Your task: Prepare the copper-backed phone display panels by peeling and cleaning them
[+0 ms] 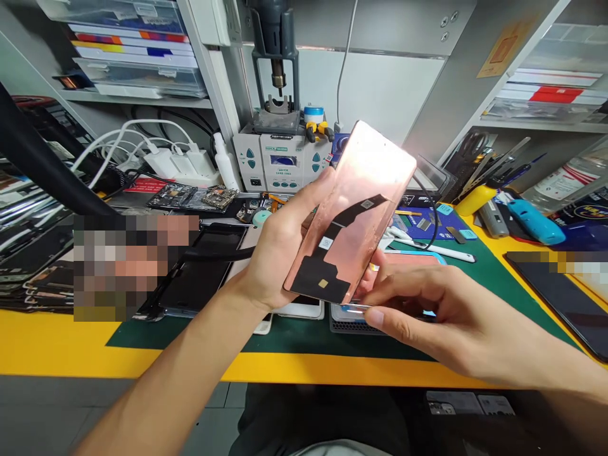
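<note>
A copper-coloured phone screen panel (354, 209) is held up and tilted over the green mat, its back facing me. Black flex and a wide black patch run along its lower left part. My left hand (278, 247) is wrapped round the panel's left edge, thumb up along the side. At the lower right corner, my right hand (422, 304) pinches a thin, shiny item between thumb and index finger; what it is I cannot make out. Other fingers of this hand are partly hidden behind the panel.
Beneath the hands lies a green mat (503, 297) with phones. Behind stands a grey soldering station (284, 161). Dark phone frames (204, 266) lie left, a white pen-like tool (446, 252) right. A black hose (47, 158) crosses the upper left.
</note>
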### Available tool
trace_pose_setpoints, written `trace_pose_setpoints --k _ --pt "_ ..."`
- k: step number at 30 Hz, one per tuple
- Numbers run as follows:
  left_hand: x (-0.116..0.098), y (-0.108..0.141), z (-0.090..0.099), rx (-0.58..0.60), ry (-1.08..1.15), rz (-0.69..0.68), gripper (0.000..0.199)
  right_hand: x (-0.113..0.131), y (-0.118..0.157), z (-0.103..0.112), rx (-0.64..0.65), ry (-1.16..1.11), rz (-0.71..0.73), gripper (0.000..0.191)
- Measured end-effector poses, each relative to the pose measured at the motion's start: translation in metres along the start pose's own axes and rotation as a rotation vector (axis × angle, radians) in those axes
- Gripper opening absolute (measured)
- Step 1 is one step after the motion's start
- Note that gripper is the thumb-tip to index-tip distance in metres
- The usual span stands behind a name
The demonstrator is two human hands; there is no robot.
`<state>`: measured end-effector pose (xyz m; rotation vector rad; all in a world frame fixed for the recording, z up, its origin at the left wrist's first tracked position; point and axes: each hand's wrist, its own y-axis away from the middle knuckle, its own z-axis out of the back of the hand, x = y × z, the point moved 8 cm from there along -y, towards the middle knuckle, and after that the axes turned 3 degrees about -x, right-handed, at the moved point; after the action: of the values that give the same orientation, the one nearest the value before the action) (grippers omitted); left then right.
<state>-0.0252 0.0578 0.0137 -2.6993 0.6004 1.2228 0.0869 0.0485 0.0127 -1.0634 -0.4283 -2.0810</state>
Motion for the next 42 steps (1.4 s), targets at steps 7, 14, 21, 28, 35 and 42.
trace_pose_setpoints --k 7,14,21,28,35,42 --pt "-0.005 -0.004 0.014 -0.095 0.048 -0.018 0.061 0.025 0.010 0.007 -0.272 0.364 0.511 0.017" --pt "-0.002 -0.004 0.026 -0.205 0.060 -0.024 0.055 0.027 0.016 0.004 -0.353 0.520 0.627 0.021" --pt "-0.003 -0.007 0.025 -0.182 0.028 -0.032 0.061 0.031 0.019 0.003 -0.417 0.588 0.679 0.013" --pt "-0.003 -0.005 0.024 -0.198 0.035 -0.029 0.060 0.033 0.019 0.002 -0.448 0.614 0.705 0.011" --pt "-0.004 -0.005 0.024 -0.225 0.024 -0.035 0.059 0.032 0.019 0.001 -0.441 0.660 0.689 0.008" --pt "-0.003 -0.006 0.026 -0.247 0.054 -0.032 0.057 0.032 0.018 -0.001 -0.428 0.713 0.693 0.007"
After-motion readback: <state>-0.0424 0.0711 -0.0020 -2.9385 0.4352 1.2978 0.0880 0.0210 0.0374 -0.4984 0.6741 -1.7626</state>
